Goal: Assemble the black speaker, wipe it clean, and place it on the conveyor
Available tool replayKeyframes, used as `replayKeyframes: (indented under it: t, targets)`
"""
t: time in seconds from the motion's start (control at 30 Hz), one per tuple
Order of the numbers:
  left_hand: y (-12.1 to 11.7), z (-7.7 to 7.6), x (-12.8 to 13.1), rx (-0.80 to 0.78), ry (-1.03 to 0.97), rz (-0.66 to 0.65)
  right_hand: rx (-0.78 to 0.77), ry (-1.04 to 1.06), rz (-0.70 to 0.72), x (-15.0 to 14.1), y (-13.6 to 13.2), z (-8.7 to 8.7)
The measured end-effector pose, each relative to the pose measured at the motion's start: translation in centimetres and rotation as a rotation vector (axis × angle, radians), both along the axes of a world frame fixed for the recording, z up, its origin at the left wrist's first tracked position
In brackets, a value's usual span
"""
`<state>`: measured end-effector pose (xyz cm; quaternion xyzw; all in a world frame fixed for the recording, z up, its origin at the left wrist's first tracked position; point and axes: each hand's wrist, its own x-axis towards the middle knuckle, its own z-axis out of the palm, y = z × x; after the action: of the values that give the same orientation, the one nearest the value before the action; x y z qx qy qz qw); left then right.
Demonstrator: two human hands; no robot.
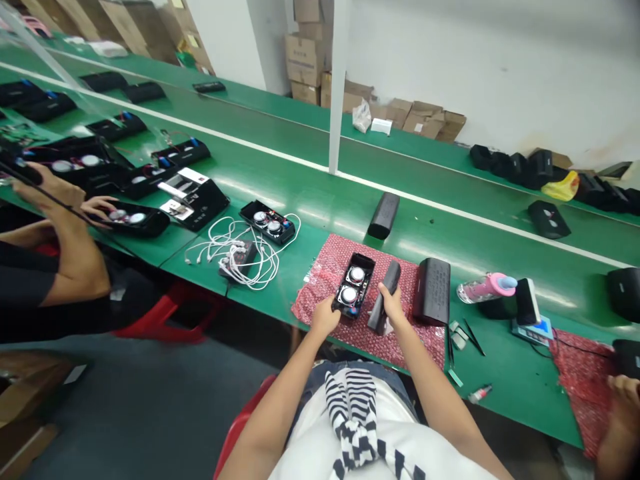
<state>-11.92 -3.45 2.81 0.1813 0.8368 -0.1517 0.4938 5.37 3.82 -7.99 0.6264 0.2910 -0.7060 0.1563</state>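
My left hand (326,316) grips the lower end of an open speaker housing (363,280), whose two round white-centred drivers and wiring face up. In my right hand (391,304) is a black speaker cover (384,297), tilted on edge and held by its right side, slightly apart from the housing. Both parts are over a sheet of red bubble wrap (330,267). A closed black speaker (433,291) stands on the wrap's right side, and another black speaker (384,215) lies beyond the wrap's far edge.
Left of the wrap are tangled white cables (260,267) and another open speaker housing (270,223). To the right are tweezers (474,337), a pink bottle (487,287) and a phone (527,301). Co-workers' hands (50,190) show at far left, with another hand (625,393) at right.
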Motion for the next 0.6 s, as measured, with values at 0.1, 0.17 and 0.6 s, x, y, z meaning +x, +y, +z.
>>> replayKeyframes:
  t: [0.1, 0.17, 0.6]
  targets:
    - [0.5, -0.4, -0.5, -0.059, 0.016, -0.029, 0.019, -0.134, 0.189, 2.5, 0.6, -0.1]
    - [0.7, -0.8, 0.0, -0.084, 0.021, -0.048, 0.019, -0.188, 0.32, 3.3, 0.8, -0.4]
    - [-5.2, 1.4, 1.8, -0.065, 0.299, 0.302, 0.53, 1.046, 0.97, -1.4, 2.7, -5.7]
